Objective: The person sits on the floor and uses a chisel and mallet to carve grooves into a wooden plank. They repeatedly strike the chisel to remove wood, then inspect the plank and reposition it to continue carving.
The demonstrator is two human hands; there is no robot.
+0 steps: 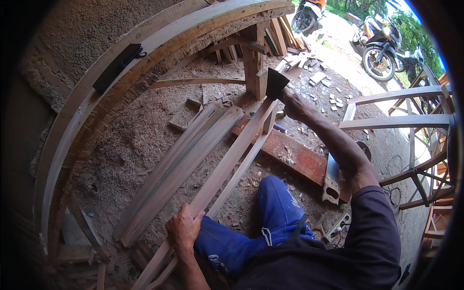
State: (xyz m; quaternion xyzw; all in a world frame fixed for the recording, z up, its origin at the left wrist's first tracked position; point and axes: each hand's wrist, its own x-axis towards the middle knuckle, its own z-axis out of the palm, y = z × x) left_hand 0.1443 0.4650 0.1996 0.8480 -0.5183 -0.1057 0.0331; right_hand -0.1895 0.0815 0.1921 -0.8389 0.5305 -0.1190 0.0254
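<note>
My left hand (185,227) is closed round a long, narrow wooden frame (235,151), two slats joined by a short crosspiece near the far end. The frame slants from beside my left leg up to the far middle. At its far end my right hand (297,105) grips a hatchet (277,85) with a broad dark blade; its handle is mostly hidden by my fingers. The blade is over the tip of the frame, and I cannot tell whether it touches the wood. Left of the frame, several loose wooden planks (186,166) lie side by side on the ground.
A large curved wooden workpiece (79,116) arches along the left, with a black object (117,67) on it. A reddish board (290,157) and a handsaw (331,181) lie at right, near a power strip (337,227). Wood chips cover the ground. Wooden chair-like frames (396,122) stand at far right.
</note>
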